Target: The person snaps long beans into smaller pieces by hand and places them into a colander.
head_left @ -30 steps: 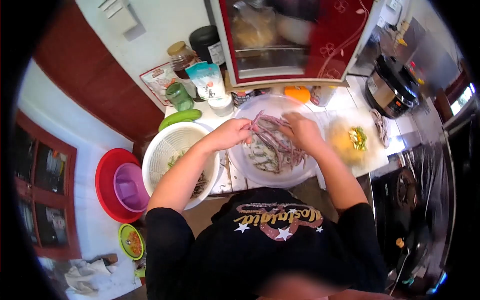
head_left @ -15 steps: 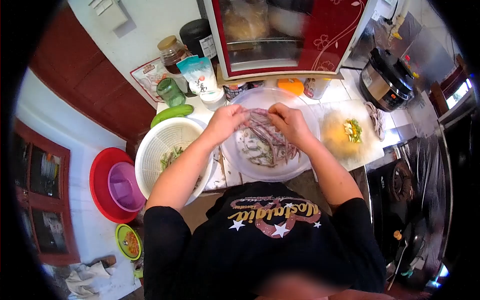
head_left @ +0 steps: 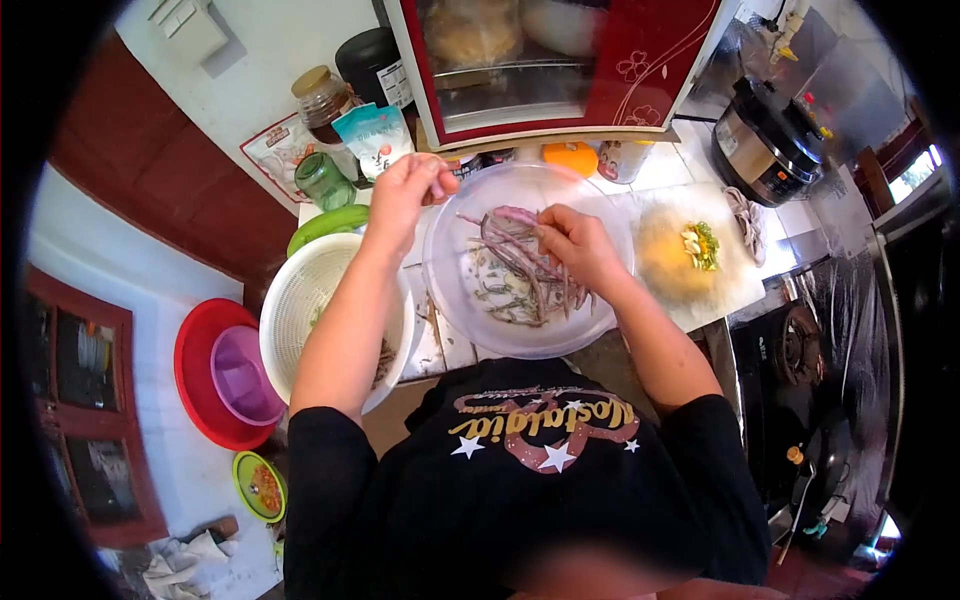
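Observation:
A clear plastic basin [head_left: 440, 300] sits on the tiled counter, holding long purplish beans [head_left: 527, 268] and shorter bean pieces. Over its right half, my right hand [head_left: 580, 245] is closed on several of the long beans near their upper ends. My left hand [head_left: 412, 190] is up beyond the basin's far left rim, fingers curled together; anything pinched in them is too small to name. Below my left forearm stands a white colander [head_left: 292, 285] with some greenish and brown bits inside, partly covered by the arm.
A cutting board [head_left: 690, 300] with chopped garlic and greens [head_left: 701, 246] lies right of the basin, near a pressure cooker [head_left: 768, 140]. Behind stands a red cabinet [head_left: 655, 60]. At left are a green gourd [head_left: 330, 225], a glass jar [head_left: 325, 182] and a red basin [head_left: 195, 375].
My left hand has left the beans and moved up and left, away from the basin's middle. My right hand keeps its hold on the beans. The view has shifted slightly.

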### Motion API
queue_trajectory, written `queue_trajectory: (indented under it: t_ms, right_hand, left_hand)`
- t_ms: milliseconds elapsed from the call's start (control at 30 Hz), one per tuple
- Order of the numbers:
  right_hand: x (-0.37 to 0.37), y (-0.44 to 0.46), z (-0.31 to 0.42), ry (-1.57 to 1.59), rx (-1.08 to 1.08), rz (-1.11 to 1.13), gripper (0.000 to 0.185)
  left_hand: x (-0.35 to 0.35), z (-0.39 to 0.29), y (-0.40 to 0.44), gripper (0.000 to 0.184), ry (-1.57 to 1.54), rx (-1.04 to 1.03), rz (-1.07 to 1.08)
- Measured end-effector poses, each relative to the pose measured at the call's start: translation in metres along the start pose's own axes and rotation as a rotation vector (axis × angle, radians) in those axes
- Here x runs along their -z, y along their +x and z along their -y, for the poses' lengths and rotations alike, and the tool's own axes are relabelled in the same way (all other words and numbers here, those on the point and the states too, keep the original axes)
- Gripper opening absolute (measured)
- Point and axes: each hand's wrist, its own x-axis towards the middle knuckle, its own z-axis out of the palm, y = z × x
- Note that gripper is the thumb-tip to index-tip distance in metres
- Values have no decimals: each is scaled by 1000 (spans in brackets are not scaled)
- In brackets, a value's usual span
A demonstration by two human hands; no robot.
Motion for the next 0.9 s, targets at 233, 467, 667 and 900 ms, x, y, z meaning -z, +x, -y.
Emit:
queue_trajectory:
  t_ms: [233,467,667,900]
  right_hand:
    - [2,11,15,-354,265,103,10]
    - [2,22,5,164,-53,187,26]
    - [-33,17,3,379,-139,382,16]
    - [-30,13,19,8,-114,463,20]
  left_hand:
    - [-29,-10,-7,13,342,56,581]
    - [-31,-10,-1,16,357,175,608]
    - [-27,-5,-3,17,33,333,461]
    - [-20,3,-8,14,311,189,612]
